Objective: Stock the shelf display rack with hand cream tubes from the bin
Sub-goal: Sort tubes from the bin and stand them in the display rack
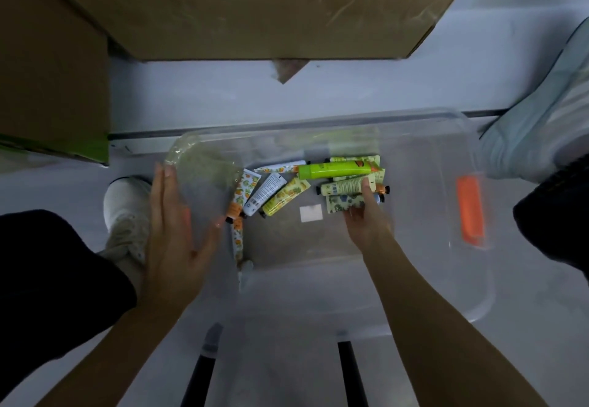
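In the clear bin (446,139): right hand (366,215) fingers closed on a floral tube (342,204) amid loose hand cream tubes (287,190). Left hand (172,225) flat open, empty, against bin's left wall.

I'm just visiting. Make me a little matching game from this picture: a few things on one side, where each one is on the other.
Things:
1. left hand
2. right hand
3. bright green tube
4. cardboard box

Places:
A. on the floor beyond the bin
B. inside the bin, on a bunch of tubes
C. flat against the bin's left wall, outside
D. lying on the far pile in the bin

Pairs: 1-C, 2-B, 3-D, 4-A
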The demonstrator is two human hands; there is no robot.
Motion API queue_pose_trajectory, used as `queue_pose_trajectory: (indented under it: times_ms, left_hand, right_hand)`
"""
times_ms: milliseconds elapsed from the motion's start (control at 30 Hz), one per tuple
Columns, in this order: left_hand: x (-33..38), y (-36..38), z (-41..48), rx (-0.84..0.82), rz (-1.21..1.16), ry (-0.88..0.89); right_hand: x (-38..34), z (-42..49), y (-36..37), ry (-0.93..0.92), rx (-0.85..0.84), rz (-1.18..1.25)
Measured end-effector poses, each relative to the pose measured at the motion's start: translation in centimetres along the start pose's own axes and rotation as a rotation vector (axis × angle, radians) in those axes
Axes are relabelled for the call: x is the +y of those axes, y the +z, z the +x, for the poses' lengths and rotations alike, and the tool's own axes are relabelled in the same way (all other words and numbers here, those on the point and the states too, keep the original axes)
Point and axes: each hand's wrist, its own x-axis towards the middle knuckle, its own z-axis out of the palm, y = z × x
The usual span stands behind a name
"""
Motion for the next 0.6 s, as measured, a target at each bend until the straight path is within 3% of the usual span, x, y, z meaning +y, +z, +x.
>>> queue_pose_trajectory:
  times_ms: [233, 600]
  left_hand:
    - [-0.5, 0.2, 0.0, 0.001, 0.006, -0.011]
    - [-0.8, 0.4, 0.0, -0.002, 0.002, -0.040]
  right_hand:
    - [0.1, 0.7, 1.4, 0.013, -0.048, 0.132]
    - [0.5, 1.5, 3.6, 0.038, 0.100, 0.133]
